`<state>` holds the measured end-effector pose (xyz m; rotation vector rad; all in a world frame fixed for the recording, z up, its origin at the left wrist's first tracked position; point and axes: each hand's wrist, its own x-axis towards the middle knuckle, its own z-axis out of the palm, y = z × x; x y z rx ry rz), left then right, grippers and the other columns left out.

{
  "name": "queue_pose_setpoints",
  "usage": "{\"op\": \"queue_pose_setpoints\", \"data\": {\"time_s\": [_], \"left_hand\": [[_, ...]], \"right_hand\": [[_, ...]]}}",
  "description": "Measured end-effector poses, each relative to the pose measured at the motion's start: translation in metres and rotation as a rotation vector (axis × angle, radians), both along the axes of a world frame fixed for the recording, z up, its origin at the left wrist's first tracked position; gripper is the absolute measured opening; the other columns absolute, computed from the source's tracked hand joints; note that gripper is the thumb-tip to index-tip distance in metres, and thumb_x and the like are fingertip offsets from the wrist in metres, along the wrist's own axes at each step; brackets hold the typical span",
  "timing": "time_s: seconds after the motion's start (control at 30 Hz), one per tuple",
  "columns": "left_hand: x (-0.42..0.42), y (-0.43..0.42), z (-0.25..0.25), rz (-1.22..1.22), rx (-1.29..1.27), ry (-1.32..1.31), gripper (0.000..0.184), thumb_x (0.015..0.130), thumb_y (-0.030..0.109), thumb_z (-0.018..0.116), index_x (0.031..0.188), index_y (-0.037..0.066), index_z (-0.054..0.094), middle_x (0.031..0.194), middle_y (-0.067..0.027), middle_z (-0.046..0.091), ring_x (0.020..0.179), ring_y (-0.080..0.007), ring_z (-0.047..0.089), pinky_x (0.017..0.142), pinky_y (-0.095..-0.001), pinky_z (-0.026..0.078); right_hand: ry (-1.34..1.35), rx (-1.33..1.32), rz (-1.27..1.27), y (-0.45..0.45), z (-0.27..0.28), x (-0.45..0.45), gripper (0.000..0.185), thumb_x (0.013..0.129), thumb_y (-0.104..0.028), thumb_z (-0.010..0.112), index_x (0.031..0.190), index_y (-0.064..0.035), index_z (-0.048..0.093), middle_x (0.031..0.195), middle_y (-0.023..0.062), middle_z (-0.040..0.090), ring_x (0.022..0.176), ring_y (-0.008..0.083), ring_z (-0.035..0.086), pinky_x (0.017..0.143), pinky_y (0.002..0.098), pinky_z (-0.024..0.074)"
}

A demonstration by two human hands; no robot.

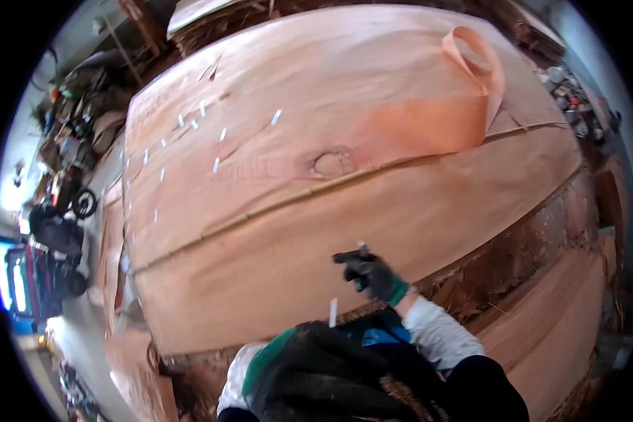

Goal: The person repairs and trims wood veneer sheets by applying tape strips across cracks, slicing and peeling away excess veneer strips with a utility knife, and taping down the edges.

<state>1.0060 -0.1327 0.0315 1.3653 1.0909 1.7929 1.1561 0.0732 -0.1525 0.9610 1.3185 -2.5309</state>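
My right hand [374, 276], in a dark glove with a green cuff, hovers over the near part of a large, thin wood veneer sheet [274, 295]. One finger stretches out to the left and others bend; a small pale tip shows at the top of the hand. My left hand [309, 369], also in a dark glove with a green cuff, is low and close to me, its fingers hidden. By its upper edge a short white strip [333, 313] sticks up; whether the hand holds it I cannot tell. A thin bamboo stick [309, 191] lies across the sheet.
Several small white strips [223, 134] dot the sheet's left half. A curled orange veneer band [429, 123] lies at the far right. More veneer [541, 323] is stacked at the near right. Motorbikes [60, 232] stand on the left, with clutter [573, 98] at the right wall.
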Motion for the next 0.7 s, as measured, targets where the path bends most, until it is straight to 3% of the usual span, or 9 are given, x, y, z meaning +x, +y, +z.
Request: {"op": "queue_pose_setpoints", "data": {"time_s": [0.1, 0.2, 0.3, 0.37, 0.43, 0.5, 0.57, 0.67, 0.7], "left_hand": [[0.055, 0.061, 0.007, 0.020, -0.043, -0.056, 0.023, 0.095, 0.018, 0.053, 0.104, -0.001, 0.061, 0.096, -0.0168, 0.067, 0.082, -0.0268, 0.066, 0.072, -0.0366, 0.053], [0.090, 0.117, 0.013, 0.032, -0.053, -0.103, 0.023, 0.095, 0.017, 0.052, 0.106, -0.002, 0.061, 0.098, -0.0170, 0.067, 0.084, -0.0266, 0.065, 0.074, -0.0366, 0.053], [0.117, 0.146, 0.021, 0.005, -0.040, -0.111, 0.024, 0.096, 0.017, 0.052, 0.108, -0.002, 0.060, 0.100, -0.0171, 0.067, 0.087, -0.0264, 0.065, 0.076, -0.0365, 0.052], [0.125, 0.155, 0.026, -0.032, 0.004, -0.111, 0.025, 0.096, 0.017, 0.051, 0.109, -0.002, 0.060, 0.101, -0.0172, 0.067, 0.089, -0.0263, 0.065, 0.077, -0.0365, 0.052], [0.129, 0.163, 0.028, -0.077, 0.053, -0.118, 0.026, 0.096, 0.017, 0.051, 0.110, -0.002, 0.060, 0.102, -0.0174, 0.066, 0.091, -0.0261, 0.064, 0.078, -0.0364, 0.052], [0.131, 0.174, 0.029, -0.128, 0.106, -0.130, 0.026, 0.097, 0.017, 0.050, 0.111, -0.002, 0.060, 0.103, -0.0175, 0.066, 0.093, -0.0260, 0.064, 0.079, -0.0364, 0.052], [0.131, 0.193, 0.027, -0.181, 0.155, -0.153, 0.027, 0.097, 0.017, 0.050, 0.113, -0.003, 0.059, 0.105, -0.0176, 0.066, 0.095, -0.0259, 0.064, 0.081, -0.0363, 0.051], [0.120, 0.231, 0.015, -0.195, 0.170, -0.185, 0.028, 0.098, 0.017, 0.049, 0.114, -0.003, 0.059, 0.106, -0.0177, 0.066, 0.097, -0.0257, 0.064, 0.083, -0.0363, 0.051], [0.109, 0.240, 0.006, -0.106, 0.110, -0.200, 0.028, 0.098, 0.017, 0.049, 0.115, -0.003, 0.059, 0.107, -0.0178, 0.066, 0.098, -0.0256, 0.064, 0.083, -0.0362, 0.051]], "right_hand": [[0.057, 0.097, -0.080, 0.078, 0.010, 0.099, 0.037, 0.094, -0.024, 0.053, 0.126, -0.0070, 0.059, 0.095, 0.0054, 0.061, 0.076, 0.0121, 0.057, 0.070, 0.0266, 0.0495], [0.061, 0.347, -0.208, 0.162, 0.030, 0.169, 0.034, 0.094, -0.017, 0.058, 0.125, -0.0037, 0.058, 0.114, 0.0074, 0.063, 0.087, 0.0133, 0.060, 0.072, 0.0294, 0.0524], [0.000, 0.641, -0.342, 0.231, 0.040, 0.175, 0.031, 0.094, -0.010, 0.055, 0.125, -0.0058, 0.057, 0.120, 0.0050, 0.063, 0.089, 0.0091, 0.058, 0.071, 0.0287, 0.0529], [0.017, 0.878, -0.326, 0.265, 0.053, 0.152, 0.029, 0.095, -0.012, 0.055, 0.123, -0.0058, 0.057, 0.119, 0.0072, 0.063, 0.089, 0.0142, 0.060, 0.073, 0.0298, 0.0528], [0.203, 1.415, -0.210, 0.303, 0.051, 0.115, 0.028, 0.094, -0.008, 0.053, 0.123, -0.0063, 0.055, 0.122, 0.0078, 0.060, 0.084, 0.0184, 0.063, 0.071, 0.0300, 0.0538], [0.407, 2.035, -0.124, 0.337, 0.069, 0.064, 0.031, 0.092, -0.004, 0.054, 0.123, -0.0046, 0.054, 0.124, 0.0139, 0.058, 0.096, 0.0293, 0.064, 0.075, 0.0351, 0.0546], [0.192, 1.950, -0.036, 0.363, 0.077, 0.023, 0.036, 0.089, -0.004, 0.053, 0.125, -0.0049, 0.053, 0.128, 0.0183, 0.055, 0.104, 0.0365, 0.061, 0.080, 0.0404, 0.0532], [-0.204, 1.987, 0.211, 0.409, 0.092, -0.023, 0.035, 0.089, -0.007, 0.051, 0.124, -0.0062, 0.055, 0.130, 0.0193, 0.053, 0.106, 0.0354, 0.060, 0.083, 0.0431, 0.0520], [-0.206, 2.020, 0.272, 0.431, 0.078, -0.029, 0.034, 0.089, -0.008, 0.051, 0.123, -0.0064, 0.056, 0.128, 0.0191, 0.054, 0.103, 0.0355, 0.061, 0.083, 0.0433, 0.0518]]}}
